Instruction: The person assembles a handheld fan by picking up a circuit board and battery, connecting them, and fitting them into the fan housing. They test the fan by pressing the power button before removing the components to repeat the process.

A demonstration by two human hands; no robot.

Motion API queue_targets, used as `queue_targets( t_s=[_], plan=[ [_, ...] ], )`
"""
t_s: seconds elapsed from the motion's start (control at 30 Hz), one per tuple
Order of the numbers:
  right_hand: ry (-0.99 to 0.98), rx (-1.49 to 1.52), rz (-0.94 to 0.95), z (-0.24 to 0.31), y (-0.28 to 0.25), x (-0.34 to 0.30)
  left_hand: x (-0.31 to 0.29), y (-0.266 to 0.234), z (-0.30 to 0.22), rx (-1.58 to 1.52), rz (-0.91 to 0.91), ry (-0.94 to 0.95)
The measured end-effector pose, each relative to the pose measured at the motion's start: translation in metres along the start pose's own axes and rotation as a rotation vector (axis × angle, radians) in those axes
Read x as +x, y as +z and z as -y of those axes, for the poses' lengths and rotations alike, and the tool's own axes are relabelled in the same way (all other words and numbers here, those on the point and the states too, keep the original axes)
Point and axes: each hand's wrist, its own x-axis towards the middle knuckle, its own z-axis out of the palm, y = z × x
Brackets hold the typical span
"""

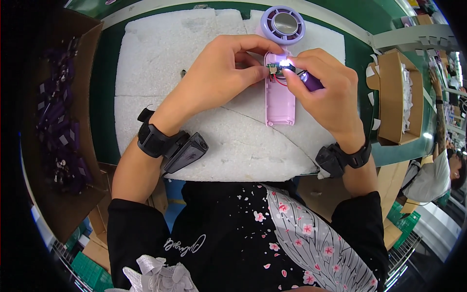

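Observation:
A small handheld fan lies on the foam pad with its round purple head (283, 26) at the far side. Its pink handle shell (280, 109) is open, showing the hollow inside. My left hand (221, 68) grips the shell's upper left edge between thumb and fingers. With thumb and forefinger, my right hand (327, 78) pinches a small circuit board (273, 69) at the top of the shell; a bright white light glows by the fingertips. Red and black wires (280, 81) run from the board. A purple cylindrical battery (312, 82) sits under my right hand, partly hidden by it.
White foam pad (165, 97) covers the green bench. At left stands a deep cardboard box (92, 112) of purple wired batteries (61, 121). A smaller carton (389, 97) with white pieces stands at right. Another person (433, 177) works farther right.

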Motion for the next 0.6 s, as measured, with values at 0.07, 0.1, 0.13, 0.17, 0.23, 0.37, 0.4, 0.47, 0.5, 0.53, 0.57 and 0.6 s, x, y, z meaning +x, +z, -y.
queue_targets(
  t_s=[0.07,0.1,0.13,0.17,0.23,0.37,0.4,0.47,0.5,0.53,0.57,0.6],
  plan=[
    [-0.012,-0.022,-0.005,0.0008,-0.0003,0.0004,0.0,-0.0009,0.0009,-0.004,0.005,0.01],
    [-0.011,-0.022,-0.002,0.0014,-0.0005,0.0004,-0.0001,-0.001,0.0008,-0.006,0.005,0.008],
    [-0.009,-0.059,0.006,0.0025,-0.0011,0.0001,-0.0001,-0.0013,0.0,-0.003,0.018,-0.005],
    [-0.006,-0.096,0.014,0.0037,-0.0016,-0.0003,0.0001,-0.0015,-0.001,0.001,0.031,-0.018],
    [-0.005,-0.131,0.025,0.0048,-0.0021,-0.0011,0.0006,-0.0014,-0.0024,0.003,0.041,-0.033],
    [-0.019,-0.141,0.0,0.0056,-0.0026,-0.0024,0.0014,-0.0001,-0.0023,0.033,0.049,-0.043],
    [-0.023,-0.139,0.007,0.0058,-0.0024,-0.0022,0.0012,-0.0001,-0.0007,0.02,0.041,-0.043],
    [-0.032,-0.135,0.021,0.0064,-0.0021,-0.0022,0.0005,0.0003,0.0024,-0.004,0.024,-0.042],
    [-0.033,-0.135,0.02,0.0066,-0.0017,-0.0019,0.0007,0.0005,0.003,-0.004,0.024,-0.041],
    [-0.016,-0.124,0.021,0.0071,-0.0011,-0.0018,0.0008,0.0008,0.0036,0.001,0.016,-0.039],
    [0.0,-0.113,0.021,0.0076,-0.0005,-0.0018,0.0009,0.0011,0.0039,0.006,0.008,-0.036],
    [0.018,-0.103,0.023,0.0074,-0.0005,-0.0021,0.0013,0.0017,0.0043,0.009,0.001,-0.034]
  ],
)
